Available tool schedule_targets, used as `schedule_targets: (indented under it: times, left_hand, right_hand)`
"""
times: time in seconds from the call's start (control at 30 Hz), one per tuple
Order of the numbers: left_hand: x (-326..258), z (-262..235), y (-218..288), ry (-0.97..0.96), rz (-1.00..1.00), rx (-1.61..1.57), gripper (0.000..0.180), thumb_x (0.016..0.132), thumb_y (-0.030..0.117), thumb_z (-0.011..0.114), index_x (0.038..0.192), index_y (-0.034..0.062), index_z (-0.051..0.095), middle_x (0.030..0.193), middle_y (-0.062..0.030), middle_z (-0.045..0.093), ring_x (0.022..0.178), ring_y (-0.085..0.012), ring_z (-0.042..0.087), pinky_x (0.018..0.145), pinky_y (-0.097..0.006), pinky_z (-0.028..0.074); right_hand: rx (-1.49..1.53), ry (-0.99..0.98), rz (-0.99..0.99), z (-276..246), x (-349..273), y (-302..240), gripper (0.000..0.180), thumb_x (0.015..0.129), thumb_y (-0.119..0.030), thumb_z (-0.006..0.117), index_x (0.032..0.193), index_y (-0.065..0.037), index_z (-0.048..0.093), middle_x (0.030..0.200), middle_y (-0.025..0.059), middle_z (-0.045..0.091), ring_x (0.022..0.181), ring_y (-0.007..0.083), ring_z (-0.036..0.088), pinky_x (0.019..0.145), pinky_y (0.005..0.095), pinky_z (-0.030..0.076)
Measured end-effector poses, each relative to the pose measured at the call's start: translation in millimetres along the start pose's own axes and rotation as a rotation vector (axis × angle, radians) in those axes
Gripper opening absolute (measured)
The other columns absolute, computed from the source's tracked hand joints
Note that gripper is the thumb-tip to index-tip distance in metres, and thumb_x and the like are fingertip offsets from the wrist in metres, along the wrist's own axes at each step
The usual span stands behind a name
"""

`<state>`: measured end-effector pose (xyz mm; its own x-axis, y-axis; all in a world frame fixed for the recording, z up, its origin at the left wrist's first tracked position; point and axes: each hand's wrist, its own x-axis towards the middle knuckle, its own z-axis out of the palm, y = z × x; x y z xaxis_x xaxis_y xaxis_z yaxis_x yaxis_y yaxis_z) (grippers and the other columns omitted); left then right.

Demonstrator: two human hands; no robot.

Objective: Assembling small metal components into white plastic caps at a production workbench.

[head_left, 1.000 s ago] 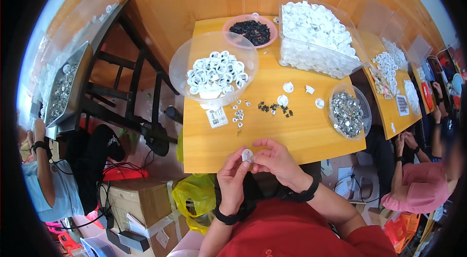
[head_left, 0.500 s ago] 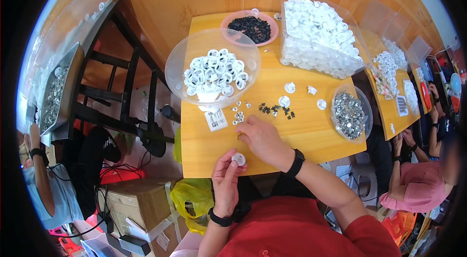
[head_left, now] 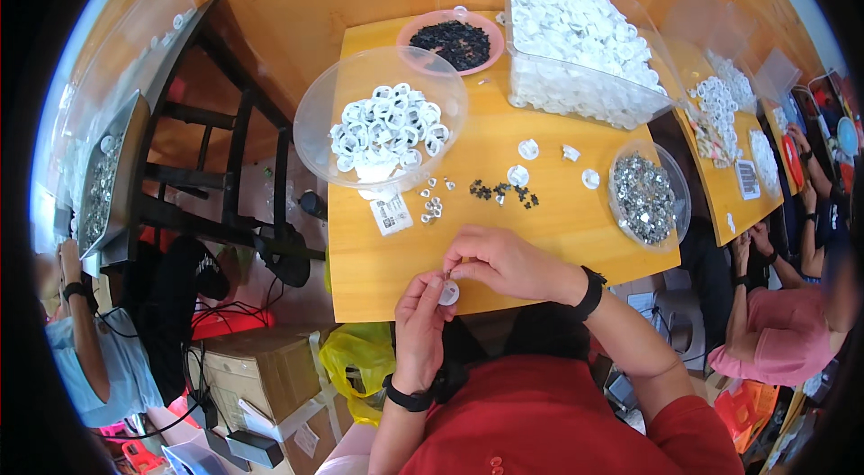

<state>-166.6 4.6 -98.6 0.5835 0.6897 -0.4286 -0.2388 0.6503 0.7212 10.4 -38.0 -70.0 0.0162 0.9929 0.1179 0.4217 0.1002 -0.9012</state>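
Head view. Left hand [head_left: 419, 331] low at the near edge of the worktop [head_left: 576, 246], thumb and fingers closed on a white round cap [head_left: 449, 293], its flat face turned up. Right hand [head_left: 508, 264] comes across from the right; thumb and forefinger drawn to a narrow pinch at the cap's upper edge. Whether a tiny part sits between those fingertips is too small to tell.

Just beyond the hands: a cluster of small silvery bits [head_left: 432, 208], with a printed white label [head_left: 391, 215] beside it on the left. To the right, a scatter of small black star-shaped pieces [head_left: 526, 197], one loose white cap [head_left: 517, 175] lying among their upper edge, others nearby.

Containers: clear round tub [head_left: 310, 120] on the left, white ring-shaped parts [head_left: 387, 129] heaped inside; pink bowl [head_left: 403, 34] at the back with black pieces [head_left: 450, 45]; clear rectangular bin [head_left: 585, 99] back right, piled with white parts [head_left: 576, 25]; clear round dish [head_left: 681, 196] at right, full of shiny metal pieces [head_left: 643, 196].

Yellow plastic bag [head_left: 357, 362] and cardboard box [head_left: 252, 376] below, left of the person.
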Motion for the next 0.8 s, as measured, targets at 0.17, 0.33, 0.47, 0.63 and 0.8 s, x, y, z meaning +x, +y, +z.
schedule_targets:
  times: [0.17,0.33,0.47,0.63,0.8]
  left_hand:
    - [-4.5,5.6,-2.0,-0.066,-0.042,-0.006,0.017,0.094,0.018,0.057,0.104,0.0043,0.06,0.085,-0.0007,0.06,0.071,-0.0073,0.053,0.064,-0.021,0.043]
    - [-7.2,13.7,-2.9,-0.097,-0.108,-0.111,0.016,0.094,0.015,0.056,0.105,0.0043,0.06,0.085,-0.0008,0.059,0.072,-0.0088,0.053,0.066,-0.022,0.043]
    - [-5.6,12.3,-8.5,-0.146,-0.151,-0.149,0.015,0.094,0.015,0.056,0.104,0.0046,0.059,0.085,-0.0008,0.058,0.072,-0.0092,0.052,0.066,-0.022,0.042]
    - [-3.6,15.4,-15.6,-0.189,-0.178,-0.178,0.011,0.094,0.016,0.056,0.098,0.0061,0.058,0.083,-0.0013,0.057,0.071,-0.0094,0.05,0.064,-0.022,0.041]
    - [1.5,17.4,-17.9,-0.185,-0.172,-0.162,0.012,0.094,0.017,0.055,0.099,0.0067,0.059,0.082,-0.0005,0.057,0.072,-0.0085,0.05,0.063,-0.022,0.04]
  right_hand:
    - [-0.009,-0.019,-0.043,-9.5,-12.5,-6.1,0.01,0.085,-0.009,0.058,0.089,-0.001,0.061,0.09,0.0115,0.058,0.084,0.03,0.059,0.074,0.0366,0.047]
    - [0.094,0.017,-0.047,-9.3,-21.1,1.5,0.009,0.084,-0.009,0.06,0.089,-0.001,0.062,0.089,0.0126,0.059,0.083,0.0286,0.06,0.072,0.0357,0.047]
    - [0.14,0.108,-0.032,-5.4,-27.9,-0.8,0.009,0.083,-0.009,0.061,0.086,-0.001,0.062,0.084,0.0128,0.06,0.079,0.0278,0.06,0.07,0.0357,0.048]
    - [0.132,0.243,-0.009,-0.5,-34.2,2.3,0.01,0.082,-0.01,0.062,0.086,-0.001,0.063,0.076,0.0115,0.061,0.07,0.0276,0.06,0.063,0.0352,0.048]
    - [0.181,0.157,0.028,-9.9,-41.0,4.2,0.011,0.086,-0.01,0.062,0.092,-0.001,0.064,0.082,0.0093,0.062,0.073,0.0202,0.06,0.065,0.0279,0.047]
